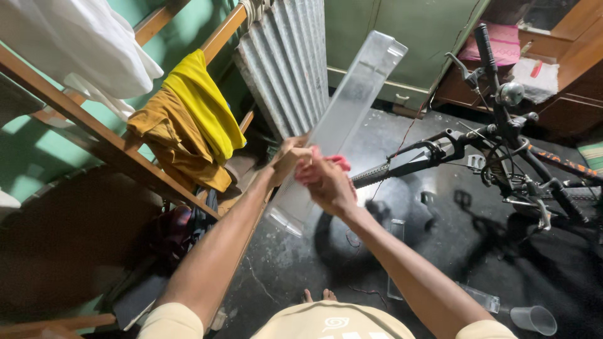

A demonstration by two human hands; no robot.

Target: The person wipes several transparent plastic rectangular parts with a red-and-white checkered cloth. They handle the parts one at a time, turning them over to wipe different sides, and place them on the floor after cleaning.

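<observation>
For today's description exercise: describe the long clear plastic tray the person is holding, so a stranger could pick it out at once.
Start at the black bicycle on the dark floor; left of it, in the picture's middle, two bare hands meet. The left hand grips a long, clear plastic tray while the right hand presses a pink cloth on it. Unlike the grey corrugated sheet behind, it is see-through.
</observation>
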